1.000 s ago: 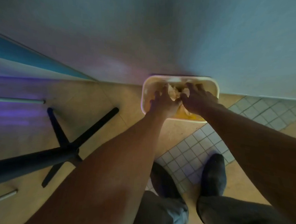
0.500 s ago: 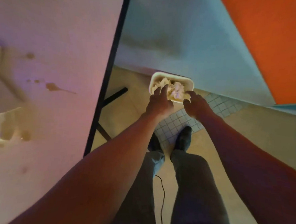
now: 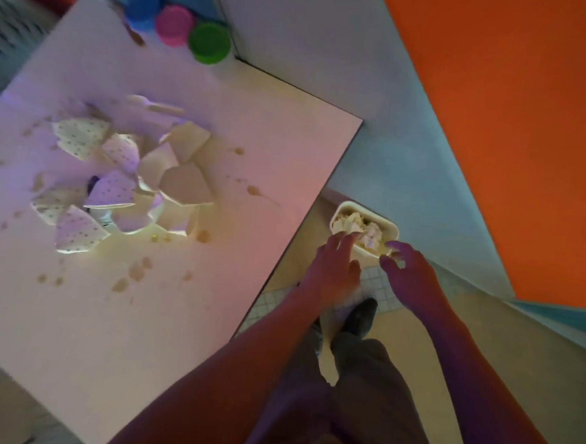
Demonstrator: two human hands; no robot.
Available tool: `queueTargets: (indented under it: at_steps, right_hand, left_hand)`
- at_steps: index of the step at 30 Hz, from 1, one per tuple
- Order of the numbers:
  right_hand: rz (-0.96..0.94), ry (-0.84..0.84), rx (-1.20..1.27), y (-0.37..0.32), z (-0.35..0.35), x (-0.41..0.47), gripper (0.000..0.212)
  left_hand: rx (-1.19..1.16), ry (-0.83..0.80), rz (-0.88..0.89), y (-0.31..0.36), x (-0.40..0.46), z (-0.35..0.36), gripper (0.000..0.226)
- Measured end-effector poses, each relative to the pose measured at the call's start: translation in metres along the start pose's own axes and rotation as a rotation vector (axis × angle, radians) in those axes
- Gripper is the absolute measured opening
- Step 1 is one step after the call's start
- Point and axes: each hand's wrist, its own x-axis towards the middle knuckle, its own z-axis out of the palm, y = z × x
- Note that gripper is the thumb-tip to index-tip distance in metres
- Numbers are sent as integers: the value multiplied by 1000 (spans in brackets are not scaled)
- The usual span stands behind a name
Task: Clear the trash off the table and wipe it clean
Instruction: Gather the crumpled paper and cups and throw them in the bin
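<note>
A white table [image 3: 72, 328] fills the left of the view, spotted with brown stains [image 3: 134, 270]. A heap of torn paper-plate pieces [image 3: 129, 181], some dotted, lies near its middle, with a white plastic utensil [image 3: 156, 105] just behind. On the floor to the right stands a cream bin [image 3: 392, 228] holding crumpled paper [image 3: 355, 224]. My left hand [image 3: 336, 269] hovers above the bin's near rim, fingers spread, holding nothing. My right hand [image 3: 410, 273] hangs beside it, fingers apart and empty.
Blue [image 3: 142, 6], pink [image 3: 175, 24] and green [image 3: 210, 43] round containers stand at the table's far corner. An orange wall [image 3: 513, 132] and a pale wall close in the right side. My shoes [image 3: 358, 316] are on the tiled floor near the bin.
Both hands have lifted out of the bin and let go of the crumpled paper. The view has swung left, bringing the table and its plate pieces into sight.
</note>
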Motion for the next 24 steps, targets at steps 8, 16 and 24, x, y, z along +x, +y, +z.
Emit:
queueTargets:
  at_steps: [8,16,24]
  right_hand:
    - [-183,-36,-89,-83,12,-15,33]
    - [-384,-137,-133,-150,33,-11,32]
    - [-512,-295,-240,-209,77,19,36]
  left_hand:
    - [-39,138,-1,-18,-41,-65,59]
    - [-96,384,-80,-46,-67,-114,61]
    - [-132,631,-399,-91,-77,-153,63]
